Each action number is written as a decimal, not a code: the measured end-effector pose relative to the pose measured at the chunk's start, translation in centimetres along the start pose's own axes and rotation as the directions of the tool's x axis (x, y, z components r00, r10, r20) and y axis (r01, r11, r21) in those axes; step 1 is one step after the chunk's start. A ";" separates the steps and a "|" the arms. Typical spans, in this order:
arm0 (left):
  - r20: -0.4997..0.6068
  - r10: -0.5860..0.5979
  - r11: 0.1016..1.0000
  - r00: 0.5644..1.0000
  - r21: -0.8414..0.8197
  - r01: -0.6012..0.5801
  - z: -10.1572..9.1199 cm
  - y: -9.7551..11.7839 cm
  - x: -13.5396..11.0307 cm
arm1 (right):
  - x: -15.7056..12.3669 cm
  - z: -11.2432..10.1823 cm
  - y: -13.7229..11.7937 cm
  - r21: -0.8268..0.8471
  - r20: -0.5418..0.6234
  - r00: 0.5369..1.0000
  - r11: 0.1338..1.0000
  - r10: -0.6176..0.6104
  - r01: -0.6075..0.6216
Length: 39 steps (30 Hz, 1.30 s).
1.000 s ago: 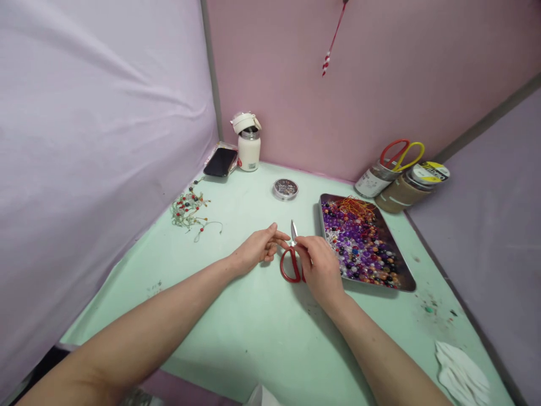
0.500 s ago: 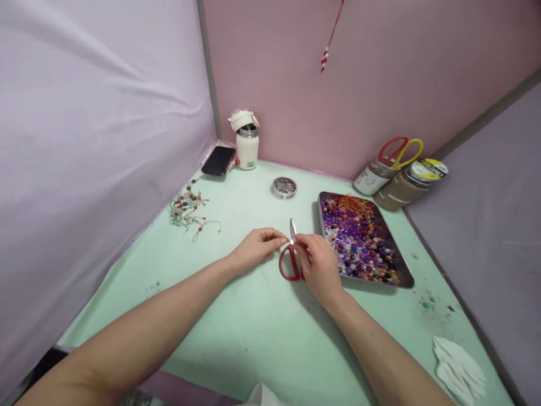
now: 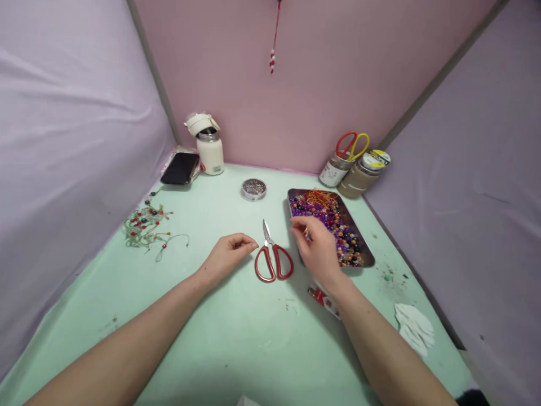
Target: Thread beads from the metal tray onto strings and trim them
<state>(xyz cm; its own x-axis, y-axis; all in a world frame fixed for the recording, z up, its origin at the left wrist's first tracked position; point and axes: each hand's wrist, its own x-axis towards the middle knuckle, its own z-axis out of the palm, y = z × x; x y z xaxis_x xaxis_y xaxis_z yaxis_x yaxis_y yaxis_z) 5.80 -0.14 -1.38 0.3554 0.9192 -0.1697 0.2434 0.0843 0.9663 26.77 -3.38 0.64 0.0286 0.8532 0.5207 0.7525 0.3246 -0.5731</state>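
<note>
My left hand (image 3: 230, 252) rests low over the green tabletop, thumb and fingertips pinched; anything between them is too small to make out. Just to its right lie red-handled scissors (image 3: 270, 256), blades pointing away from me. My right hand (image 3: 316, 245) hovers at the left part of a metal tray (image 3: 357, 231) of loose beads (image 3: 349, 239). Its thumb and index finger are closed together, and what they hold, if anything, cannot be seen. Under my right wrist a red and white lighter (image 3: 323, 299) is partly covered.
A round clear case (image 3: 254, 189) stands behind the scissors. At left lie beaded strings (image 3: 147, 225), a phone (image 3: 181, 168) and a white bottle (image 3: 210, 152). Two jars (image 3: 359, 177), one holding scissors, stand at the back right. A white glove-like cloth (image 3: 414, 327) lies at right.
My right hand has moved away from the scissors to the tray, uncovering their right handle. The lighter has come into sight. The whole view has shifted to the right.
</note>
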 end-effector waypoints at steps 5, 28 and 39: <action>0.000 -0.040 0.999 0.999 0.006 0.040 0.0 0.0 0.0 | 1.2 -4.2 3.9 -0.090 0.172 0.965 0.979 0.199 -0.185; -0.001 -0.095 0.986 0.996 0.135 0.094 0.3 0.4 0.1 | 0.1 -1.4 6.2 -0.142 0.450 0.892 0.989 0.030 0.039; -0.165 -0.051 0.999 0.985 0.006 0.053 0.5 0.0 -0.1 | -0.2 -2.1 2.6 0.027 -0.009 0.996 0.996 0.084 -0.084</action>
<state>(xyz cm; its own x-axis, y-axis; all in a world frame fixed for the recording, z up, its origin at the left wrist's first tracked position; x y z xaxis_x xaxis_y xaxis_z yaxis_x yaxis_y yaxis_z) 6.25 -0.45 -1.42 0.1890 0.9645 -0.1844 0.2669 0.1303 0.9549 30.09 -3.56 0.32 0.0972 0.8739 0.4764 0.7296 0.2630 -0.6313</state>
